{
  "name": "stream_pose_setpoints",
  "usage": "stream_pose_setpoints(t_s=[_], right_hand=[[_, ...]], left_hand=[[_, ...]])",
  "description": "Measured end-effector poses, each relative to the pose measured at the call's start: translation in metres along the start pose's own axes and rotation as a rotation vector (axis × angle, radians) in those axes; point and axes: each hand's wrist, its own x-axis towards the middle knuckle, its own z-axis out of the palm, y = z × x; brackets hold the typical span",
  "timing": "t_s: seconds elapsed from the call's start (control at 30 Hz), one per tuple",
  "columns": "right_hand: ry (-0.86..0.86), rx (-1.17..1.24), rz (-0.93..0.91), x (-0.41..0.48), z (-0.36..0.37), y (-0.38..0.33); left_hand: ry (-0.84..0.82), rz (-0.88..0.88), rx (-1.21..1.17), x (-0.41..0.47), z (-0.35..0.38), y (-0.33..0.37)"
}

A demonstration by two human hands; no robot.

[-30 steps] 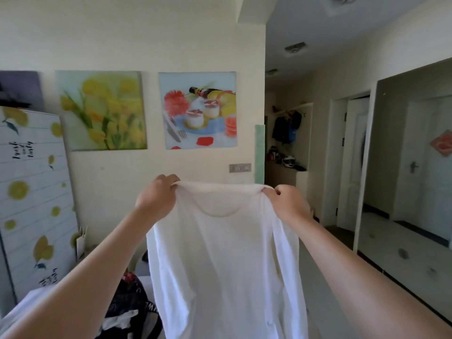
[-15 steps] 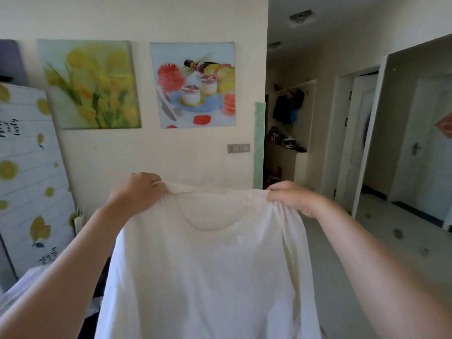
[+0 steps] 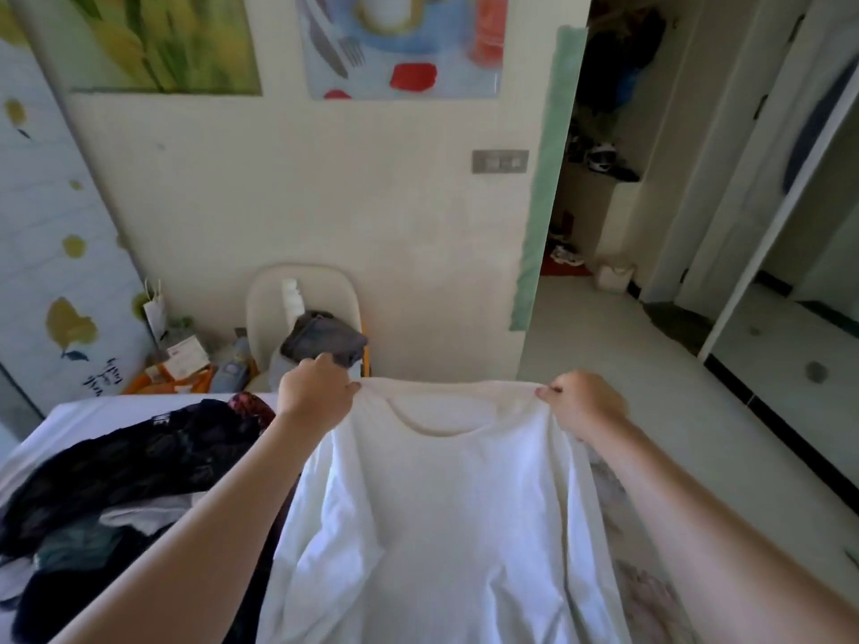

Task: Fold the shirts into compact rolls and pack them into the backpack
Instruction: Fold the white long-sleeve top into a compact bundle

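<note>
- Shirt (image 3: 446, 504), white, held by both shoulders, neckline away from the person. Its body drapes toward the camera over a white surface (image 3: 93, 411).
- Left hand (image 3: 316, 395): fingers curled, pinching the left shoulder seam.
- Right hand (image 3: 581, 402): thumb and fingertips pinching the right shoulder.
- Dark clothes pile (image 3: 139, 467) lies just left of the shirt, under the left forearm.
- Chair (image 3: 302, 299) stands at the wall beyond the hands, with a grey garment (image 3: 325, 341) on its seat.
- Shirt hem is cut off by the bottom edge. Items in the pile cannot be told apart. Patterned cloth (image 3: 650, 597) is partly hidden by the shirt.
- Versus 0.5 s ago: the hands are lower. The shirt then hung before the wall. The same pinch is kept.
</note>
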Motion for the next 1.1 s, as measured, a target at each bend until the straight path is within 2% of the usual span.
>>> stream_pose_setpoints(t_s=[0.1, 0.17, 0.27, 0.37, 0.43, 0.57, 0.7, 0.8, 0.87, 0.93, 1.0, 1.07, 1.1], right_hand=[[-0.02, 0.153, 0.099, 0.029, 0.042, -0.006], [0.039, 0.245, 0.13, 0.053, 0.069, -0.01], [0.083, 0.343, 0.089, 0.09, 0.112, -0.013], [-0.256, 0.449, 0.046, 0.102, 0.156, -0.005], [-0.38, 0.37, 0.018, 0.095, 0.181, 0.005], [-0.417, 0.14, -0.108, 0.057, 0.238, 0.035], [-0.385, 0.093, -0.164, 0.002, 0.283, 0.048], [-0.449, -0.035, -0.198, -0.015, 0.303, 0.063], [-0.461, -0.076, -0.24, -0.011, 0.306, 0.073], [-0.397, 0.1, -0.266, -0.003, 0.303, 0.078], [-0.23, 0.273, -0.19, 0.004, 0.297, 0.085], [0.006, 0.145, -0.088, 0.008, 0.296, 0.097], [0.041, 0.032, 0.027, 0.008, 0.295, 0.103]], left_hand=[[-0.166, -0.137, -0.182, 0.032, 0.043, 0.006], [-0.284, -0.142, -0.323, 0.058, 0.073, 0.011], [-0.247, -0.2, -0.474, 0.086, 0.106, 0.015], [-0.309, -0.224, -0.499, 0.102, 0.156, 0.016], [-0.347, -0.25, -0.548, 0.095, 0.182, 0.024], [-0.342, -0.155, -0.495, 0.06, 0.219, 0.057], [-0.372, 0.068, -0.389, -0.007, 0.261, 0.09], [-0.508, 0.195, -0.196, -0.045, 0.307, 0.079], [-0.573, 0.19, -0.066, -0.052, 0.328, 0.055], [-0.564, 0.175, -0.03, -0.045, 0.336, 0.034], [-0.551, 0.183, 0.0, -0.034, 0.337, 0.033], [-0.535, 0.126, -0.036, -0.029, 0.327, 0.051], [-0.51, 0.124, -0.073, -0.029, 0.323, 0.064]])
